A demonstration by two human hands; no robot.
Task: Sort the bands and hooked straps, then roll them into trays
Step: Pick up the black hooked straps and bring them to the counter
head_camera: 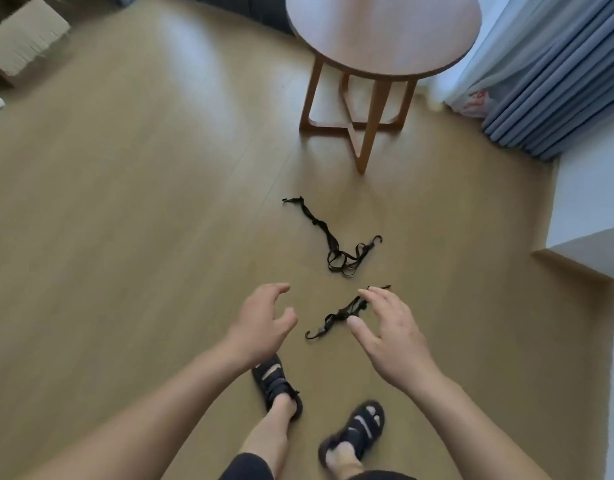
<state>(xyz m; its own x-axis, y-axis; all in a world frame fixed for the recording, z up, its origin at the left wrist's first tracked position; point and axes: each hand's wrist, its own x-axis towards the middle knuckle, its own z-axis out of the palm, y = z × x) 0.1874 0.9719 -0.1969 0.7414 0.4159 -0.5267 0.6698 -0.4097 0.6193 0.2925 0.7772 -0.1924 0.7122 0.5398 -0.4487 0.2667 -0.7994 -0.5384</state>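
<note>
Standing over a wood floor (125, 237), head view looking down. Both arms reach forward and down.

Left hand (264, 323): fingers spread and loosely curved, thumb apart, holding nothing.

Right hand (392, 337): fingers spread the same way, palm down. Its fingertips overlap the near strap (336, 317) in view. No pinch or grip shows; cannot tell if skin touches it.

Near strap: black, bunched, a hook at each end, running on a slant between the two hands, closer to the right one.

Far strap (328, 237): black, hooked at both ends, lying loose on the floor beyond the hands, one end tangled in loops. It sits apart from the near strap, between the hands and the bench (381, 32).

Bench: round top, wooden legs, top bare.

Blue-grey curtain (558, 81) at right, a red-and-white bag (477, 103) at its foot. Cardboard box (21, 46) at upper left.

Black sandals on both feet: left (276, 386), right (359, 427), the right one blurred.
</note>
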